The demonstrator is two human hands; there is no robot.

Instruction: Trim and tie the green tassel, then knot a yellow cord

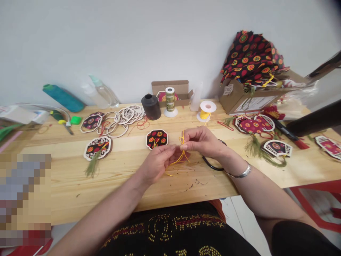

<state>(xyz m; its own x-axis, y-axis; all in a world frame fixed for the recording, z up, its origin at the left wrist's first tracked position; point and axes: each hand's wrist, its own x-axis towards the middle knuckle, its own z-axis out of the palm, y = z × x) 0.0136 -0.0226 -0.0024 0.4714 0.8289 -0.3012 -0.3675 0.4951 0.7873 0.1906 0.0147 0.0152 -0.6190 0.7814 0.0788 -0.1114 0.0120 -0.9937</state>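
Between my two hands is a thin yellow cord (183, 137), with loops standing above the fingers and loose ends hanging below. My right hand (201, 141) pinches the cord between thumb and fingertips. Close against it, my left hand (160, 160) has its thumb and fingers pressed together on the same cord. Just beyond the left hand lies a black patterned fabric pendant (157, 138) with a pale scalloped edge and a bit of yellow cord on it. A black ring (213, 167) lies partly hidden under my right wrist.
A yellow cord spool (206, 111), a black thread cone (151, 106) and a metallic thread spool (169, 101) stand behind. Left are wooden frames (130, 114) and a tasselled pendant (97, 148). Right are a cardboard box (234, 96) with patterned fabric (250, 57), and a red-tipped brush (290, 133).
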